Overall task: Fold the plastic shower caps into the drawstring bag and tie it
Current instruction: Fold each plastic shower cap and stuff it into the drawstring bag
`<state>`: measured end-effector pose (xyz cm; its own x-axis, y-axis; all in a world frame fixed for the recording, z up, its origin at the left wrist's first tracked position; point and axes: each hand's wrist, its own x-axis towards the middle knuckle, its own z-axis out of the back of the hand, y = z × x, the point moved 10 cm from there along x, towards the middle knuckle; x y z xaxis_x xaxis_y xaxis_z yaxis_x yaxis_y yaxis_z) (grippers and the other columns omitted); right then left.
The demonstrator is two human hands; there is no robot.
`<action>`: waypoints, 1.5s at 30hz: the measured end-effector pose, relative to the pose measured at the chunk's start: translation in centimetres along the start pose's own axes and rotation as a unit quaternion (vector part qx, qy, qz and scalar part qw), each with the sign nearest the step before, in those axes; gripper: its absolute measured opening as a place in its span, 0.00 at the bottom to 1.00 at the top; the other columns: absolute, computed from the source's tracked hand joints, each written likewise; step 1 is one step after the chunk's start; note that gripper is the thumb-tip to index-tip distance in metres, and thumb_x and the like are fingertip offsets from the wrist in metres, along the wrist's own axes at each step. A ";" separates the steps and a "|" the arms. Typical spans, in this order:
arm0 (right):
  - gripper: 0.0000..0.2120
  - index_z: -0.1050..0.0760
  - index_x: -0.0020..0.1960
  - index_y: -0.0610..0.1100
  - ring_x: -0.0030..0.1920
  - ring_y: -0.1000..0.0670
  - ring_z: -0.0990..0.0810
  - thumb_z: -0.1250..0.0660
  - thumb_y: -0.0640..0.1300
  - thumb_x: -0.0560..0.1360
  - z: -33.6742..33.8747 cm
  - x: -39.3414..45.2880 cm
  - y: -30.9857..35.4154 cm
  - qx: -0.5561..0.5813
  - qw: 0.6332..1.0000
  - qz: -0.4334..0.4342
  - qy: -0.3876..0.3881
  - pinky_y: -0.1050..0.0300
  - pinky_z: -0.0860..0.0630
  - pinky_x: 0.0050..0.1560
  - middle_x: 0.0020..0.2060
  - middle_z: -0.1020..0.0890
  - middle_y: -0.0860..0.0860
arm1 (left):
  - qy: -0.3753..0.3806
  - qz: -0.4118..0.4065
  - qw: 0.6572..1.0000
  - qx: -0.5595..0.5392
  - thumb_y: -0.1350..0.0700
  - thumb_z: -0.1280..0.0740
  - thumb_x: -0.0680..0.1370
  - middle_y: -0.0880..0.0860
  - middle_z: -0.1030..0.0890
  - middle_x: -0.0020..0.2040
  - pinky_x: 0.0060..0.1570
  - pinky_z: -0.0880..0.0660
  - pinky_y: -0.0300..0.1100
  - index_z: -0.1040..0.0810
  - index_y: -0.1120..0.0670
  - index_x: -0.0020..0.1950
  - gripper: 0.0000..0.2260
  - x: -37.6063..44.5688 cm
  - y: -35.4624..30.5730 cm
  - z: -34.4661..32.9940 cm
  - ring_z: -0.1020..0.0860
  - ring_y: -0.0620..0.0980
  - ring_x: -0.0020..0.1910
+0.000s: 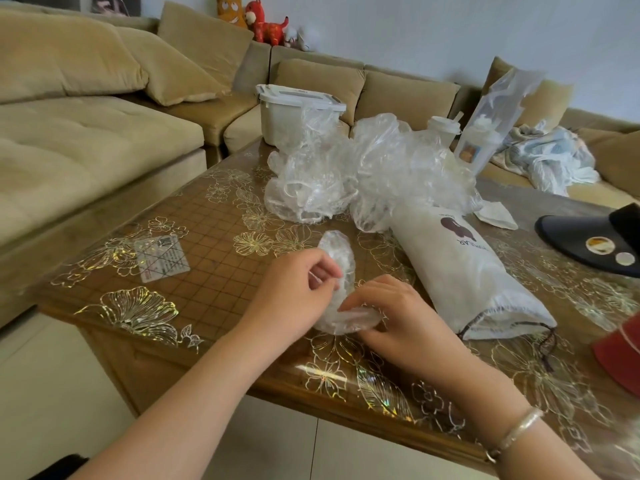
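A clear plastic shower cap [337,258], partly folded into a long strip, lies on the table in front of me. My left hand [298,289] pinches its middle edge with curled fingers. My right hand [388,313] grips the near end, fingers curled over the crumpled plastic. To the right lies the white drawstring bag [464,271], stuffed full, its dark cord [550,344] loose at the near mouth. A heap of loose shower caps [363,168] sits behind, at the middle of the table.
The wooden table [214,237] has a glossy flower-patterned cover. A white lidded box [287,112], plastic cups [446,129] and a clear bag stand at the back. A black cap [595,237] and a red object [623,351] lie at the right. A beige sofa surrounds the table.
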<state>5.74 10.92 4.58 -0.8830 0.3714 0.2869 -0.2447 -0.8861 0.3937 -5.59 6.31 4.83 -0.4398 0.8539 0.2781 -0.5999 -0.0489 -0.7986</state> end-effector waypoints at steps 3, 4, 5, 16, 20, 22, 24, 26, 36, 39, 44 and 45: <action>0.07 0.19 0.50 0.52 0.49 0.60 0.24 0.33 0.50 0.74 0.0 -0.1 -0.9 0.065 0.997 -0.048 0.004 0.59 0.26 0.53 0.43 0.20 0.61 | 0.044 0.034 0.998 0.024 0.54 0.36 0.81 0.44 0.18 0.45 0.40 0.27 0.29 0.19 0.49 0.50 0.06 -0.4 1.2 -1.2 0.20 0.40 0.44; 0.06 0.19 0.49 0.51 0.47 0.59 0.23 0.32 0.50 0.75 0.1 0.0 -1.1 0.084 0.994 -0.064 -0.006 0.57 0.25 0.51 0.42 0.19 0.59 | 0.053 0.048 0.997 0.027 0.51 0.39 0.82 0.46 0.18 0.46 0.41 0.28 0.32 0.20 0.51 0.51 0.10 -0.4 1.4 -1.2 0.20 0.43 0.45; 0.05 0.20 0.48 0.49 0.45 0.57 0.21 0.32 0.50 0.76 0.2 0.1 -1.5 0.104 0.991 -0.084 -0.023 0.53 0.23 0.50 0.41 0.18 0.56 | 0.058 0.068 0.996 0.019 0.47 0.42 0.83 0.48 0.18 0.48 0.41 0.28 0.34 0.21 0.53 0.51 0.14 -0.5 1.6 -1.3 0.21 0.46 0.46; 0.07 0.26 0.45 0.46 0.31 0.59 0.26 0.28 0.47 0.75 -0.1 2.3 -5.9 0.085 0.955 -0.243 -0.145 0.66 0.32 0.33 0.32 0.24 0.54 | 0.017 0.170 0.984 0.050 0.49 0.34 0.80 0.47 0.21 0.54 0.40 0.24 0.42 0.28 0.49 0.64 0.14 0.4 4.3 -1.1 0.21 0.46 0.42; 0.14 0.33 0.51 0.47 0.42 0.50 0.27 0.29 0.44 0.73 -0.1 3.2 -4.1 -0.045 0.972 -0.179 -0.149 0.53 0.28 0.44 0.40 0.27 0.54 | 0.019 0.178 0.978 0.106 0.49 0.35 0.79 0.46 0.20 0.52 0.34 0.31 0.41 0.28 0.47 0.63 0.13 1.0 4.7 -1.1 0.25 0.46 0.36; 0.15 0.35 0.52 0.48 0.46 0.50 0.28 0.30 0.40 0.73 0.5 3.3 -3.0 -0.027 0.975 -0.141 -0.167 0.52 0.27 0.48 0.44 0.27 0.53 | 0.018 0.185 0.975 0.120 0.49 0.35 0.79 0.46 0.21 0.52 0.36 0.30 0.42 0.28 0.47 0.63 0.13 1.1 4.8 -1.1 0.24 0.48 0.38; 0.12 0.32 0.53 0.50 0.50 0.52 0.28 0.33 0.38 0.75 0.8 3.2 -2.0 0.004 0.982 -0.104 -0.161 0.55 0.27 0.53 0.47 0.27 0.54 | 0.021 0.194 0.973 0.123 0.49 0.35 0.78 0.46 0.22 0.53 0.38 0.29 0.42 0.28 0.46 0.62 0.13 1.1 4.9 -1.0 0.23 0.50 0.41; 0.12 0.29 0.56 0.50 0.56 0.55 0.29 0.35 0.40 0.76 0.5 2.6 -1.1 0.036 0.989 -0.076 -0.118 0.58 0.30 0.58 0.52 0.26 0.56 | 0.023 0.200 0.972 0.121 0.50 0.35 0.78 0.46 0.23 0.51 0.40 0.28 0.43 0.28 0.45 0.60 0.11 1.1 5.0 -0.9 0.22 0.50 0.43; 0.25 0.33 0.69 0.50 0.56 0.68 0.31 0.34 0.39 0.74 -2.3 1.4 -0.2 0.042 0.997 -0.061 0.026 0.79 0.39 0.55 0.56 0.29 0.64 | 0.031 0.215 0.974 0.068 0.53 0.34 0.78 0.46 0.27 0.45 0.44 0.24 0.45 0.31 0.52 0.68 0.19 0.9 4.3 -0.4 0.22 0.50 0.47; 0.22 0.30 0.67 0.48 0.55 0.65 0.30 0.34 0.38 0.74 -2.1 1.9 -0.7 0.039 0.997 -0.071 0.007 0.78 0.38 0.54 0.53 0.28 0.64 | 0.029 0.235 0.971 -0.023 0.57 0.34 0.77 0.52 0.23 0.58 0.34 0.34 0.37 0.37 0.53 0.74 0.26 0.6 4.4 -0.2 0.25 0.47 0.48; 0.21 0.29 0.65 0.50 0.58 0.62 0.30 0.31 0.44 0.73 -2.2 2.6 -0.7 0.050 0.996 -0.069 0.004 0.67 0.34 0.61 0.52 0.28 0.67 | 0.018 0.256 0.959 -0.121 0.59 0.32 0.76 0.53 0.26 0.66 0.48 0.33 0.40 0.37 0.52 0.75 0.29 0.2 5.0 0.1 0.27 0.49 0.59; 0.21 0.29 0.65 0.50 0.60 0.61 0.30 0.31 0.45 0.73 -2.3 2.6 -0.7 0.044 0.997 -0.067 0.003 0.62 0.33 0.63 0.53 0.27 0.65 | 0.013 0.260 0.957 -0.128 0.59 0.31 0.76 0.53 0.26 0.65 0.49 0.32 0.41 0.37 0.52 0.75 0.29 0.2 5.1 0.2 0.27 0.50 0.58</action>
<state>2.68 11.91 3.09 -0.8471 0.4831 0.2214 -0.3249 -0.8005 0.5037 -8.88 6.07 0.90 -0.6165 0.7607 -0.2031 -0.1196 -0.3455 -0.9308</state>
